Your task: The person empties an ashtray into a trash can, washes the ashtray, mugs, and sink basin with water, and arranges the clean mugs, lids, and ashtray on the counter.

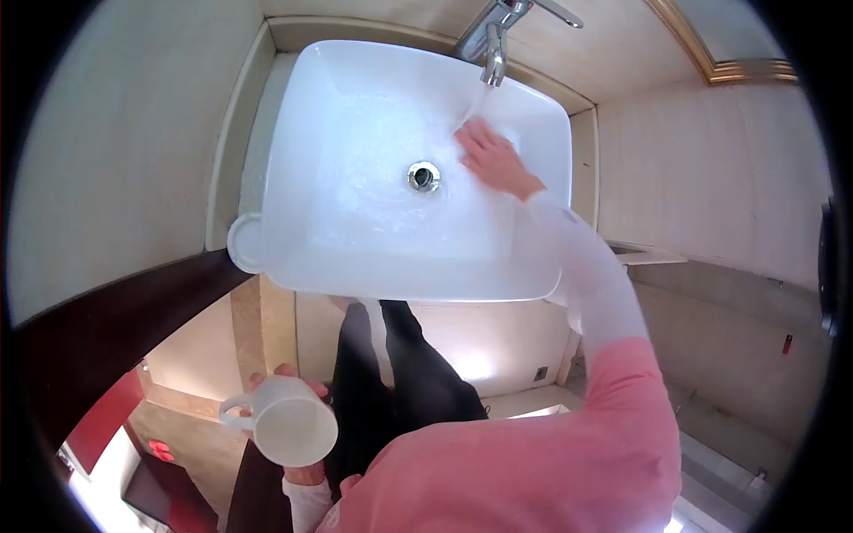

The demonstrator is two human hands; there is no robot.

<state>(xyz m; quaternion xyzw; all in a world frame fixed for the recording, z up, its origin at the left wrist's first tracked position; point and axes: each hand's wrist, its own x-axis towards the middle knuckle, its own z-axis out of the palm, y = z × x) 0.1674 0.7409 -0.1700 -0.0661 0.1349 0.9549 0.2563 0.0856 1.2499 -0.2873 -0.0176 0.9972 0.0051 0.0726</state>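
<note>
My left hand is wrapped round a white mug, held low at the left, outside the sink. The mug's handle points left and its opening tilts toward me; its inside looks pale. Under the faucet, my right hand reaches into the white sink, palm down, with its fingers stretched out. A thin stream of water runs from the spout onto or just beside the fingertips. Right of the middle of the basin, the metal drain lies to the left of this hand.
A small white round lid or dish rests against the sink's left front corner. Dark wood edges the counter at the left. Behind the faucet, a gold-framed mirror stands at the upper right.
</note>
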